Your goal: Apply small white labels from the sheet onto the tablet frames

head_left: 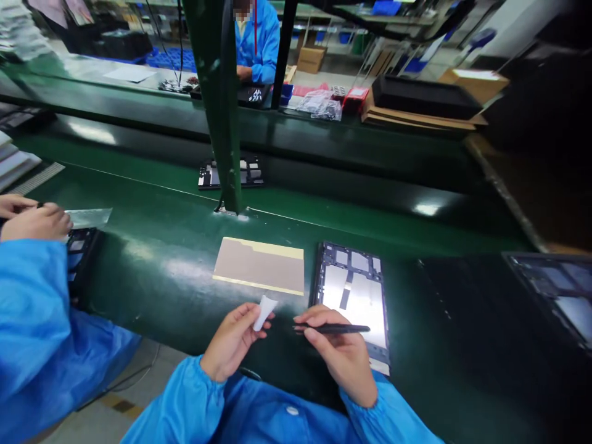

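Note:
Between the thumb and fingers of my left hand (pixel 235 339) is a small white piece of paper or film (pixel 264 313), slightly curled. My right hand (pixel 340 348) is closed around black tweezers (pixel 340 328), tips pointing left toward the white piece but apart from it. Under and behind my right hand lies an opened tablet-like device (pixel 354 280), with a silvery panel and dark frame; my hand covers part of it. A flat tan sheet with yellow edges (pixel 261 266) lies on the green table, ahead of my left hand.
At left, a co-worker's hands (pixel 39 219) are over another dark device (pixel 81 253). A green post (pixel 226 123) rises from the table, with a similar device (pixel 252 171) behind it. Another device (pixel 562 287) sits at far right. Across the bench a person (pixel 259 46) in blue sits.

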`<action>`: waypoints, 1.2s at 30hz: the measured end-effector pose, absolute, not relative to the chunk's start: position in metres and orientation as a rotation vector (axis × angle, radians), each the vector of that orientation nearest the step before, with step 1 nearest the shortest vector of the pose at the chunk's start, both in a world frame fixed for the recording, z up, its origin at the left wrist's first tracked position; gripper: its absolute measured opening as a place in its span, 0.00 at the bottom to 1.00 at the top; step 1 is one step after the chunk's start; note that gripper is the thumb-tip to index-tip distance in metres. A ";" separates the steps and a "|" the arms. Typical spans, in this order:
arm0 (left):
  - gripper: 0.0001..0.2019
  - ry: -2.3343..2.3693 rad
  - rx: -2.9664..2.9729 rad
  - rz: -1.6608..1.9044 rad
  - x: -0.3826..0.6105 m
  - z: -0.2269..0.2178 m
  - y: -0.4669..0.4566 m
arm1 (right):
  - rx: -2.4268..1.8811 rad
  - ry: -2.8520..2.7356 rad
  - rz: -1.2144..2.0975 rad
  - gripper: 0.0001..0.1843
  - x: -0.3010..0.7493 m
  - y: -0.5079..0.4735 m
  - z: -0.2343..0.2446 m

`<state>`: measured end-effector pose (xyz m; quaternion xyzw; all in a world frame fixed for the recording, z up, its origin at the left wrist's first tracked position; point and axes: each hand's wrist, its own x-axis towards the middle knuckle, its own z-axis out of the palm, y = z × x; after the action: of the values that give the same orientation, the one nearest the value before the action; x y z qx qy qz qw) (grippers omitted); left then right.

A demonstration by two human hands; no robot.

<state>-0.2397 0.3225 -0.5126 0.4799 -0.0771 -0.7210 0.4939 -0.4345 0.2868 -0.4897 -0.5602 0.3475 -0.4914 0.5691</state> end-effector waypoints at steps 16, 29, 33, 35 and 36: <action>0.16 -0.294 1.061 -1.682 -0.280 -0.508 0.327 | -1.329 1.070 -1.103 0.09 -0.464 0.295 -0.495; 0.15 -1.694 1.173 -0.503 -0.270 -0.521 0.351 | -1.480 0.993 -0.859 0.10 -0.468 0.307 -0.486; 0.13 -1.771 1.172 -0.376 -0.273 -0.521 0.349 | -1.428 0.999 -0.766 0.10 -0.465 0.307 -0.483; 0.13 -1.783 1.168 -0.341 -0.273 -0.519 0.350 | -1.416 0.982 -0.749 0.11 -0.466 0.306 -0.483; 0.14 -1.793 1.154 -0.333 -0.273 -0.518 0.350 | -1.428 0.977 -0.742 0.11 -0.466 0.306 -0.482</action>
<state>-0.2732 0.3502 -0.5184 0.4713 -0.7324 -0.1359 0.4722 -0.4662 0.3062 -0.4823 -0.6129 0.4196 -0.3188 0.5887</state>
